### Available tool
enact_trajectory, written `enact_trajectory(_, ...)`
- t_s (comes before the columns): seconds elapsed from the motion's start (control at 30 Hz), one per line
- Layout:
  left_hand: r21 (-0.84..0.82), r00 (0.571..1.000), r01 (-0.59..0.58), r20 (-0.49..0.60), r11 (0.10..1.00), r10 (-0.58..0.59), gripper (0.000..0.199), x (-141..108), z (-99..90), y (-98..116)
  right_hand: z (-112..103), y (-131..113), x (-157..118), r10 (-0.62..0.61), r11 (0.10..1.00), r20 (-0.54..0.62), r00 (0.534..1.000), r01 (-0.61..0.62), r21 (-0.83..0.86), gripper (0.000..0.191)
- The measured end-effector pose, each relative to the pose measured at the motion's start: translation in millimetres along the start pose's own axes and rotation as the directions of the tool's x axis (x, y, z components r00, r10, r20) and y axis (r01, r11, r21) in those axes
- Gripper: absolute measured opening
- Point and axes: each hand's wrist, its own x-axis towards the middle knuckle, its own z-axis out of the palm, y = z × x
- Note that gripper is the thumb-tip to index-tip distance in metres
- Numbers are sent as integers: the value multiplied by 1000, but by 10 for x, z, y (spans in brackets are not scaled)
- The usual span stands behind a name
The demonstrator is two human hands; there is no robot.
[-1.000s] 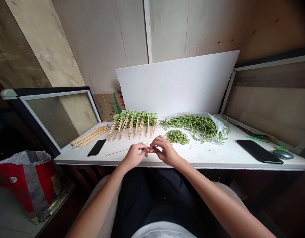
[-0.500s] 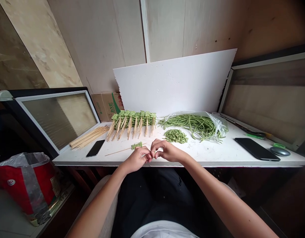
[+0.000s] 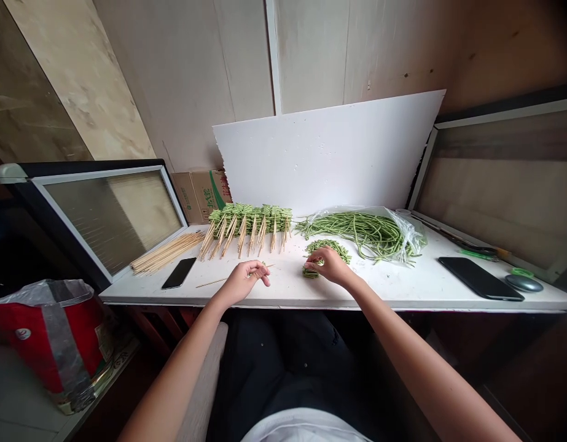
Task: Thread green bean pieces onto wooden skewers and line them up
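On the white table, my left hand (image 3: 244,281) is held in front of a thin bamboo skewer (image 3: 211,283), its fingers loosely curled and apart. The skewer lies at a slant, with both ends showing and its middle hidden behind that hand. My right hand (image 3: 330,265) reaches to the near left side of a pile of cut green bean pieces (image 3: 336,247). Its fingertips are closed on bean pieces (image 3: 310,272) at that edge; exactly how many it grips is hidden.
Behind stand stacked bean skewers (image 3: 250,220). Bare skewers (image 3: 168,252) and a phone (image 3: 179,273) lie left. Long green beans (image 3: 357,230) spill from a clear bag on the right, beside another phone (image 3: 479,278). A red bin (image 3: 80,325) stands lower left.
My hands have parted from where they met at the middle. The right one moved right to the bean pieces; the left one moved slightly left, covering the threaded pieces on the skewer.
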Motion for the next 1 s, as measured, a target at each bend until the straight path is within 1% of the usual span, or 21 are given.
enact_trajectory(0.1,35,1000,18,10,999,-18,43,5,25,-21,103,143,-34,41,999,16,999,-40,-27,20)
enact_trajectory(0.17,53,1000,13,22,999,-14,43,8,30,-30,150,182,-54,24,999,24,999,-23,-37,19)
enact_trajectory(0.3,119,1000,-28,2,992,28,42,18,39,-54,189,199,-64,-52,997,29,998,53,-55,23)
enact_trajectory(0.37,161,998,-43,-32,986,49,41,25,45,-66,180,185,-55,-74,996,2,997,74,-54,25)
enact_trajectory(0.43,160,997,-47,-58,986,56,40,34,52,-74,155,146,-39,-77,996,-33,996,76,-45,29)
enact_trajectory(0.53,66,996,-25,-86,998,31,40,46,62,-76,106,27,-12,-53,999,-67,996,53,-6,34)
enact_trajectory(0.6,-2,996,2,-92,1000,-3,40,52,69,-75,80,-94,-3,-41,998,-62,997,44,48,35)
enact_trajectory(0.7,-59,996,35,-78,998,-39,39,51,84,-68,83,-315,-14,-61,981,2,998,59,184,36)
enact_trajectory(0.8,-73,998,44,-51,996,-47,38,42,117,-59,152,-535,-56,-125,950,91,988,92,298,36)
enact_trajectory(0.87,-63,999,38,-24,997,-40,39,35,149,-52,222,-650,-93,-161,943,115,980,119,311,36)
enact_trajectory(1.0,-23,1000,26,13,999,-26,38,24,211,-36,313,-778,-145,-196,948,89,977,166,270,32)
